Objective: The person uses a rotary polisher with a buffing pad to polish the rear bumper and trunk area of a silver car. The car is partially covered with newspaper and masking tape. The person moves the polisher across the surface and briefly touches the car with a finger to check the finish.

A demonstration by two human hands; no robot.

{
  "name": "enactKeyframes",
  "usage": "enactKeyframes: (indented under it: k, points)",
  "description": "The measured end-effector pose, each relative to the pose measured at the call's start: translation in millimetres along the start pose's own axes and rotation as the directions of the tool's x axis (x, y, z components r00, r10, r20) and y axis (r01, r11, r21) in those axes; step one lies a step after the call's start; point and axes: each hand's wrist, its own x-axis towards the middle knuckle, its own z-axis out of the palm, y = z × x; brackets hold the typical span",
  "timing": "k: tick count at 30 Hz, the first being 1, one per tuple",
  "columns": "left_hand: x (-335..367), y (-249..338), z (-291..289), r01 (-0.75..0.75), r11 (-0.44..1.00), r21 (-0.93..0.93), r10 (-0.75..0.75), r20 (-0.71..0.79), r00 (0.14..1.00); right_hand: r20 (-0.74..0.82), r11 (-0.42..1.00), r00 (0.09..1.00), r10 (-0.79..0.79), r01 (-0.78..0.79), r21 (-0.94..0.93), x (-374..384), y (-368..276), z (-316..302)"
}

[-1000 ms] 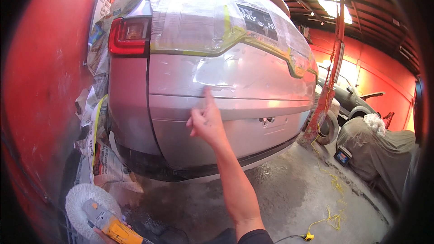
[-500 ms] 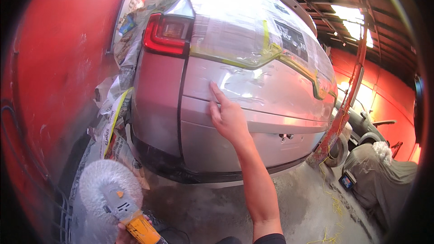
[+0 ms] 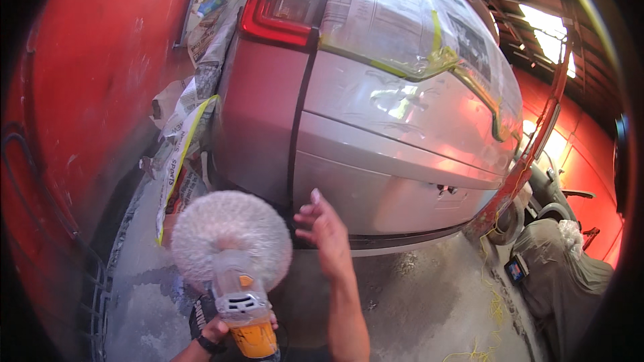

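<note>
My left hand (image 3: pixel 216 330) grips a yellow and grey polisher (image 3: pixel 253 335) by its body, near the bottom of the view. The polisher's round, fluffy white buffing pad (image 3: pixel 231 228) is raised in front of the car's lower rear corner. To the right of the pad is my right hand (image 3: pixel 325 234), empty, its fingers loosely bent and apart. Beyond both hands stands the silver rear of a car (image 3: pixel 396 154), with a red tail light (image 3: pixel 282 17) at its upper left. Newspaper and clear film (image 3: pixel 382 13) cover the rear window, edged with yellow tape (image 3: pixel 439 60).
A red wall (image 3: pixel 100 80) runs close along the left. Torn masking paper (image 3: pixel 181 154) hangs at the car's left side. Right of the car are a red post (image 3: pixel 533 154), a cloth-covered heap (image 3: pixel 557 268) and a tangled yellow cord (image 3: pixel 495 315) on the concrete floor.
My right hand has come off the car's rear panel and moved down beside the pad. My left hand has lifted the polisher up and to the right. The view has shifted.
</note>
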Motion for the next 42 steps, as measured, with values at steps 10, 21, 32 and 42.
enactKeyframes:
  k: [10,21,32,42]
  points:
    - [6.4,-15.8,-6.8,0.188,0.975,0.117,-0.199,0.091,0.976,-0.216,0.955,0.951,0.222,-0.167,0.246,-97.7,81.3,22.4]
    - [21.7,31.2,94.6,0.409,0.875,0.26,-0.283,-0.411,0.867,0.336,0.595,0.757,0.56,-0.65,0.473,-259.6,40.0,-9.6]
    - [78.1,112.0,257.5,0.517,0.75,0.413,-0.291,-0.497,0.818,0.039,0.453,0.609,0.792,-0.629,0.632,-239.9,-125.5,62.1]
    - [139.4,211.1,382.0,0.429,0.803,0.414,-0.277,-0.379,0.883,-0.26,0.598,0.613,0.746,-0.444,0.668,-202.6,-281.7,86.0]
